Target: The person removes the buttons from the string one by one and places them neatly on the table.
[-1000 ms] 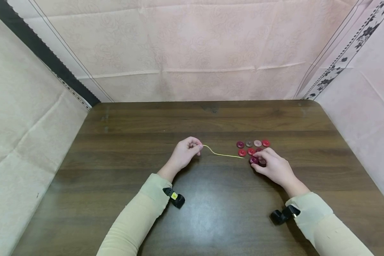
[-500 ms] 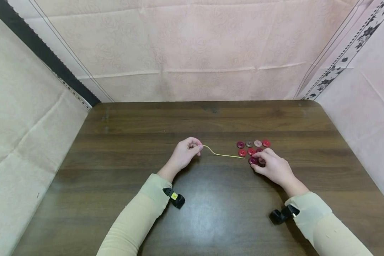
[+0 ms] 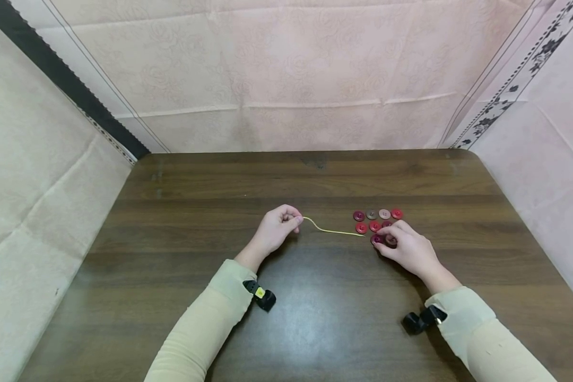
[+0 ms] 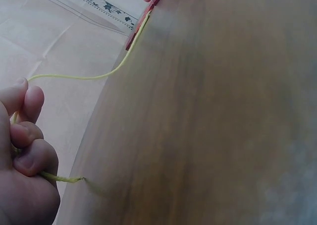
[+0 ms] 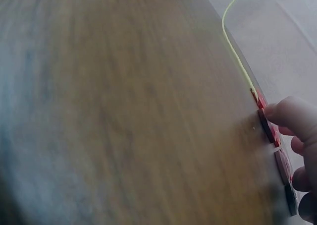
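Note:
My left hand [image 3: 278, 227] pinches a yellow string [image 3: 335, 232] between thumb and fingers; a short tail of it comes out below the curled fingers in the left wrist view. The string's far end lies on the table beside the buttons. My right hand [image 3: 409, 249] is over the lower buttons, with thumb and index finger at opposite edges of a dark purple button [image 3: 376, 239]. Behind it sits a darker button [image 3: 390, 241], partly covered by the fingers. In the right wrist view, the thumb [image 5: 277, 112] touches a dark button's edge.
Other buttons lie flat in rows just beyond my right hand: a red button [image 3: 361, 228], a pink button [image 3: 384, 214] and a grey-brown button [image 3: 371, 215] among them. The brown wooden table [image 3: 210, 185] ends at the back against a pale patterned cloth [image 3: 286, 79].
The dark purple button has slid very slightly left under my right thumb and index finger. My left hand and the string stay in place.

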A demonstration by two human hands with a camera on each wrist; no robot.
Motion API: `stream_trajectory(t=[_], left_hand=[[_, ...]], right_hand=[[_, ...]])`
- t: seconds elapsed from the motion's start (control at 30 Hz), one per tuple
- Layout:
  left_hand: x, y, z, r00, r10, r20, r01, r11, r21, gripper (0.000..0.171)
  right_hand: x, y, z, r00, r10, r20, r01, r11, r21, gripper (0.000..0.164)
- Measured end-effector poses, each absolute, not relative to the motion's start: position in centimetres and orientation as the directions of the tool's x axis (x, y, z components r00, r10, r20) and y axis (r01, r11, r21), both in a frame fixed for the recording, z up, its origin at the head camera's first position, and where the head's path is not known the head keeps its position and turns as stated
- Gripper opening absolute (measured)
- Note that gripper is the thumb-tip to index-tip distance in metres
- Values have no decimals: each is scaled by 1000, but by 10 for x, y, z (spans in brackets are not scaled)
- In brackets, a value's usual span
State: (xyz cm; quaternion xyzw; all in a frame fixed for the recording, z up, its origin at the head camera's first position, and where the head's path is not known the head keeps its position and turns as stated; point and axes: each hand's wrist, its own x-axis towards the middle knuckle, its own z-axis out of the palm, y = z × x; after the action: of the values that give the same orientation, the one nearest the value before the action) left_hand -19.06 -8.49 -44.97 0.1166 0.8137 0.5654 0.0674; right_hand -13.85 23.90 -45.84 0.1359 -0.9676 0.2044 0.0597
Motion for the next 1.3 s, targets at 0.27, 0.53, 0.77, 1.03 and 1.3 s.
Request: stream_trajectory(t=[0.27, 0.53, 0.77, 1.03, 1.3], left_hand=[[-191, -86, -449, -965, 261, 43, 130, 328, 936, 10], [-190, -89, -447, -964, 262, 39, 129, 337, 933, 10], [-191, -92, -445, -963, 261, 62, 153, 343, 927, 9], [-193, -96, -444, -962, 264, 75, 168, 350, 922, 9], [-195, -102, -443, -966, 248, 69, 162, 376, 912, 9]], right_hand=[[-139, 239, -455, -948, -239, 209, -307, 858, -412, 24], [-138, 238, -453, -944, -245, 221, -318, 852, -416, 23], [-139, 238, -454, -939, -248, 239, -330, 849, -412, 23], [-140, 239, -451, -940, -244, 238, -326, 849, -417, 23], [-141, 243, -451, -941, -241, 239, -322, 855, -405, 25]])
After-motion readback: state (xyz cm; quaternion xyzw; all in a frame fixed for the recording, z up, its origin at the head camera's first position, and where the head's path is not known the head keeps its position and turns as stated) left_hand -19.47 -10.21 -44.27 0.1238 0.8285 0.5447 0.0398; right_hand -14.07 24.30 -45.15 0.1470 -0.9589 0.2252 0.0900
